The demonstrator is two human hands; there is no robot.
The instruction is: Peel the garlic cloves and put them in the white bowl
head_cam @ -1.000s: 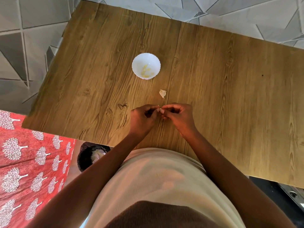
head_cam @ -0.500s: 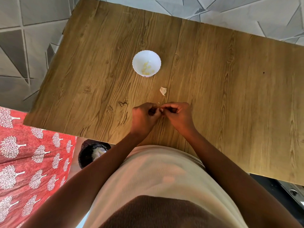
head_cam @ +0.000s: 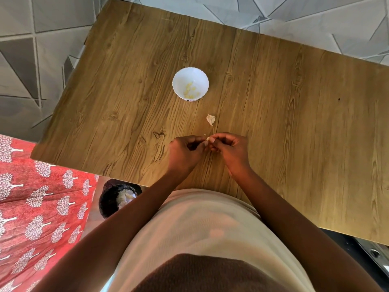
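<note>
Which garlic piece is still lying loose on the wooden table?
The whitish papery garlic piece between the white bowl and the hands; the others sit in the bowl or are pinched by both hands.

Near the middle of the frame, both hands meet over the wooden table (head_cam: 273, 123), fingers curled: the left hand (head_cam: 185, 150) and the right hand (head_cam: 231, 150) pinch a small pale garlic clove (head_cam: 208, 139) between their fingertips. Just above them lies another unpeeled piece of garlic (head_cam: 211, 119) on the wood. Higher up stands the white bowl (head_cam: 190, 75), with a few yellowish peeled cloves (head_cam: 191, 90) inside. At lower left, beside a red patterned cloth (head_cam: 37, 203), sits a dark bin (head_cam: 109, 199) holding pale scraps.
</note>
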